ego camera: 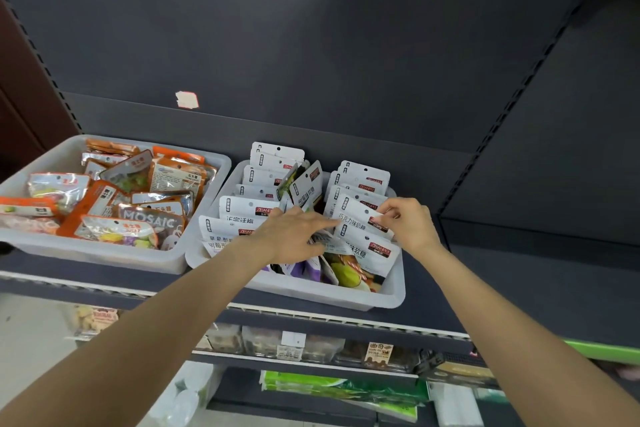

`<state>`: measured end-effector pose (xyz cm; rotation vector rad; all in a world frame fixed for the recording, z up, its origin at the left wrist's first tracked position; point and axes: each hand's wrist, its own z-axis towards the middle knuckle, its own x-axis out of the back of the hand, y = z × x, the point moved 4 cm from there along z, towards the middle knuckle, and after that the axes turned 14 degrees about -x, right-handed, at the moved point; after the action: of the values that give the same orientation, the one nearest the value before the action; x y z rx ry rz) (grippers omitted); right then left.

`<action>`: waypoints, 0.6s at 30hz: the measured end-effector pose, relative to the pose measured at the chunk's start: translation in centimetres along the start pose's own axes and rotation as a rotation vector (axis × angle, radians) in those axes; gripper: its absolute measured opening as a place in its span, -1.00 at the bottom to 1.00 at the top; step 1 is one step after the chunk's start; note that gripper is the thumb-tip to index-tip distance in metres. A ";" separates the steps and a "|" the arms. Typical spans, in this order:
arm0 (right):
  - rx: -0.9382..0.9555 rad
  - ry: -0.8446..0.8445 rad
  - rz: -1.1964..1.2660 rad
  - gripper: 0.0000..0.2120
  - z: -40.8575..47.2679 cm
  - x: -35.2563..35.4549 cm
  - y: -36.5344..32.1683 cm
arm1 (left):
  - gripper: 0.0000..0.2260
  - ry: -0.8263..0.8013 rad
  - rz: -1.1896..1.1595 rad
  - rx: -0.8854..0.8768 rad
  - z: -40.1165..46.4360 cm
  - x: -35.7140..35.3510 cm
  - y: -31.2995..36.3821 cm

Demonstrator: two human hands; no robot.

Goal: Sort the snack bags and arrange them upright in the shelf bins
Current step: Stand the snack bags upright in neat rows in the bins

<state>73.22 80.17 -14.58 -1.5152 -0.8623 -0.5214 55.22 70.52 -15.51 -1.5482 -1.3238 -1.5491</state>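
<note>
Pinching the top right corner of a white snack bag (360, 217), the right hand (410, 224) holds this bag in the right row of the right bin (394, 298), and the bag leans back, not fully upright. Its long axis runs from the sealed top edge down into the bin, so to stand it straight the pull must go up and toward the person. The left hand (294, 236) lies just left of it with fingers stretched and spread flat, pressing on the loose bags in the middle of the bin; it grips nothing, and its fingertips nearly reach the held bag. The right hand is clearly the nearer one to the bag's top. The bags are thin glossy pouches, flat, with a hang hole at the top, and they probably slip easily against each other. The left bin (104, 258), translucent plastic, holds orange bags (100, 199) lying mixed and flat.
</note>
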 end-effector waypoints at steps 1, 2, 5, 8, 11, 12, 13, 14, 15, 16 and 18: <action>-0.003 0.034 0.010 -0.95 0.2 0.2 0.0 | -0.49 -0.012 0.005 0.009 0.2 0.0 0.1; -0.001 0.062 0.009 -0.94 0.3 0.4 0.0 | -0.48 -0.021 0.007 0.015 0.4 0.0 0.2; 0.016 0.038 0.021 -0.88 0.4 0.2 -0.1 | -0.42 -0.013 -0.021 0.035 0.7 -0.2 0.2; 0.038 -0.043 0.018 -0.84 0.3 -0.4 0.2 | -0.44 -0.009 -0.035 0.019 1.0 -0.2 0.4; 0.025 -0.026 0.032 -0.80 0.3 -0.4 0.5 | -0.52 0.023 -0.049 0.001 1.0 0.1 0.7; 0.027 -0.007 0.024 -0.76 0.2 -0.4 0.5 | -0.57 0.015 -0.027 -0.011 0.9 0.1 0.8; 0.039 0.029 0.001 -0.71 0.1 -0.3 0.5 | -0.61 0.001 0.003 -0.025 0.7 0.0 1.0; 0.061 0.080 -0.038 -0.67 0.0 -0.2 0.6 | -0.64 -0.010 0.019 -0.036 0.5 -0.1 1.0; 0.092 0.131 -0.089 -0.67 -0.1 -0.1 0.7 | -0.66 -0.009 0.016 -0.043 0.3 -0.2 1.0; 0.126 0.162 -0.142 -0.69 -0.2 -0.1 0.8 | -0.66 -0.003 -0.001 -0.043 0.0 -0.3 0.9; 0.175 0.114 -0.209 -0.76 -0.4 -0.4 1.2 | -0.61 0.015 -0.043 -0.034 -0.5 -0.4 0.8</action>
<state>73.97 79.69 -15.60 -1.2320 -0.9565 -0.6610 55.76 69.67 -15.60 -1.5350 -1.3378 -1.6140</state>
